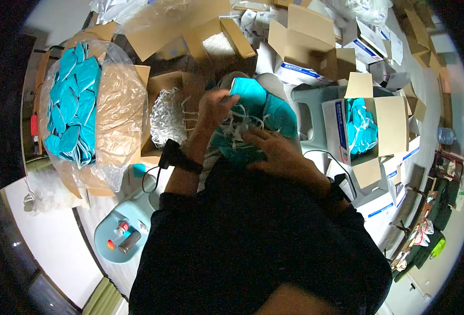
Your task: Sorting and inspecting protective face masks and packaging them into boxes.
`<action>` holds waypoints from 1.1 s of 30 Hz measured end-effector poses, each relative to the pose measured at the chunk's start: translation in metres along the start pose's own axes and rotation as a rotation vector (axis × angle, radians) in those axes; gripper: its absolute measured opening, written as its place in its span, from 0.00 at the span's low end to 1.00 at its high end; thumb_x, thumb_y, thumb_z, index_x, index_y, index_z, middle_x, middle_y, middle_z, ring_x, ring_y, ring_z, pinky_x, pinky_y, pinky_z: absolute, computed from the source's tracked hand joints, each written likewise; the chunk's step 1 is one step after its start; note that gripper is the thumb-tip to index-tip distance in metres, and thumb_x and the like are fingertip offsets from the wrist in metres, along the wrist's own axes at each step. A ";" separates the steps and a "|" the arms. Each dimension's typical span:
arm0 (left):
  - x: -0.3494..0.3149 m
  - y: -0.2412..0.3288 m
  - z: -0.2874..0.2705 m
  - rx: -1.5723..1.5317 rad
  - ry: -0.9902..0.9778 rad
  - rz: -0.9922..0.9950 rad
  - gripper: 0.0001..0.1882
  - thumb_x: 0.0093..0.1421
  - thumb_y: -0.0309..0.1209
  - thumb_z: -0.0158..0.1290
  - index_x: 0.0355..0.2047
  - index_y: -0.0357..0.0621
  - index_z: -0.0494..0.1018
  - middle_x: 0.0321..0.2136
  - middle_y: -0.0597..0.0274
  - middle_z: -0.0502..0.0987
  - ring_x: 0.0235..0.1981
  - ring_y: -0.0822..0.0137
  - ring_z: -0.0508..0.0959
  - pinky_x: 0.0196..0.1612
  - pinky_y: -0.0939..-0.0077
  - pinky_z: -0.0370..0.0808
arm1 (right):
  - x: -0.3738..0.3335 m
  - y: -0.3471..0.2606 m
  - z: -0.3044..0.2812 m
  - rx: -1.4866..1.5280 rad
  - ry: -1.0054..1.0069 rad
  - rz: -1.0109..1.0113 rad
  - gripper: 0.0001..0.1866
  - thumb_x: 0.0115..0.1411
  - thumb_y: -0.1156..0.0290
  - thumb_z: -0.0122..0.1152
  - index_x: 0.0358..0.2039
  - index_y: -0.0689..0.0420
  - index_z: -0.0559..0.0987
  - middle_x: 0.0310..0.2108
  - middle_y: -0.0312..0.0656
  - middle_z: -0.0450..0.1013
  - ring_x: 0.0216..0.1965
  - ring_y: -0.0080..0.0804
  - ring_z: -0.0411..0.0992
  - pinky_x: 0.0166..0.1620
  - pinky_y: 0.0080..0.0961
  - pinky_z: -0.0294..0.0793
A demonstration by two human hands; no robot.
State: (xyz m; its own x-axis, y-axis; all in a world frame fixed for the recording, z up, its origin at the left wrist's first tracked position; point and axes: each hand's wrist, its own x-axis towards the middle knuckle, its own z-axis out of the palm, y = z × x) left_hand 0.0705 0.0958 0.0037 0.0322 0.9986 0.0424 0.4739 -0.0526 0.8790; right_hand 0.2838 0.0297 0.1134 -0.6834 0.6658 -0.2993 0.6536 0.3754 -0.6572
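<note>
Several teal face masks with white elastic straps lie bunched on my lap. My left hand (214,108) is closed, its thumb and fingers pinching the left edge of the upper teal face mask (250,92). Beside that one, to the right, rests another teal mask (280,116). White elastic straps (238,125) are tangled between my hands. My right hand (276,151) lies low over the pile, fingers bent against the straps and seeming to grip them. Part of a lower mask (237,153) shows beneath this hand; the rest is hidden.
To the left stands a plastic-lined carton (119,105) with a heap of teal masks (73,107). A box of white straps (168,118) is nearer. On the right, an open box (337,123) holds more masks. A pale blue stool (106,231) carries bottles at lower left.
</note>
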 end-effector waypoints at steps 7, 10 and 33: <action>-0.008 0.068 -0.031 -0.516 0.304 -0.062 0.06 0.58 0.28 0.57 0.34 0.39 0.77 0.21 0.77 0.72 0.23 0.85 0.65 0.26 0.89 0.62 | -0.001 0.026 -0.015 0.506 0.498 0.047 0.15 0.55 0.75 0.64 0.44 0.60 0.75 0.36 0.38 0.76 0.38 0.22 0.72 0.41 0.19 0.70; -0.004 0.087 -0.042 -0.526 0.313 -0.035 0.06 0.59 0.28 0.56 0.33 0.38 0.76 0.23 0.75 0.73 0.23 0.85 0.66 0.27 0.89 0.62 | 0.017 0.014 -0.030 0.681 0.864 0.108 0.10 0.54 0.73 0.65 0.36 0.62 0.77 0.29 0.39 0.76 0.33 0.23 0.71 0.37 0.20 0.70; 0.004 0.131 -0.011 -0.790 0.395 0.090 0.07 0.56 0.21 0.56 0.37 0.36 0.73 0.31 0.67 0.78 0.30 0.79 0.74 0.33 0.83 0.71 | 0.067 -0.007 -0.033 0.849 0.759 -0.098 0.05 0.57 0.72 0.61 0.30 0.60 0.76 0.21 0.30 0.70 0.23 0.17 0.65 0.28 0.17 0.64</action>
State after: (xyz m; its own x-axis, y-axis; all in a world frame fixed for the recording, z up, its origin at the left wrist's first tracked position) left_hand 0.1232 0.0931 0.1239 -0.3350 0.9287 0.1594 -0.2661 -0.2555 0.9295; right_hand 0.2437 0.0927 0.1209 -0.1580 0.9838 0.0845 -0.0201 0.0823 -0.9964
